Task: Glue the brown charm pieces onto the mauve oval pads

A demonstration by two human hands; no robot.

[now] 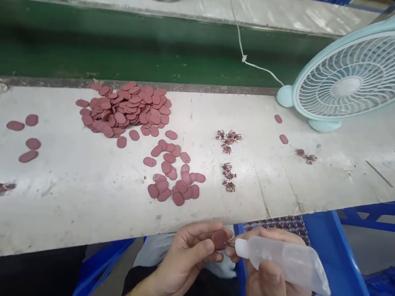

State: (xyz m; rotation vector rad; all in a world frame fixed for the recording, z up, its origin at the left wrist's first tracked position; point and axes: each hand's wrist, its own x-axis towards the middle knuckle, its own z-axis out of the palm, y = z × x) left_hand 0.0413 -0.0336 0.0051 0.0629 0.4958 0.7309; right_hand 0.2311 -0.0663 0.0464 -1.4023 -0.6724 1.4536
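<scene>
Between the thumb and fingers of my left hand [191, 252] is a reddish-brown oval disc [219, 240], held just off the table's front edge. My right hand [269, 276] is wrapped round a translucent plastic squeeze bottle [286, 259] with a white cap. The bottle's thin dark tip points left and meets the disc's right edge; whether it touches cannot be made out. Loose discs [178, 187] of the same kind lie on the table beyond my hands, in front of a large heap of discs [123, 110]. Small dark spidery figures [229, 177] sit in clusters to the right of them.
A light blue fan [348, 83] stands at the table's right, its white cord [240, 36] crossing a green channel [177, 54]. Below the table edge, a blue tray [326, 247] holds rows of small dark pieces. More discs [28, 156] and a dark figure [0, 189] lie far left.
</scene>
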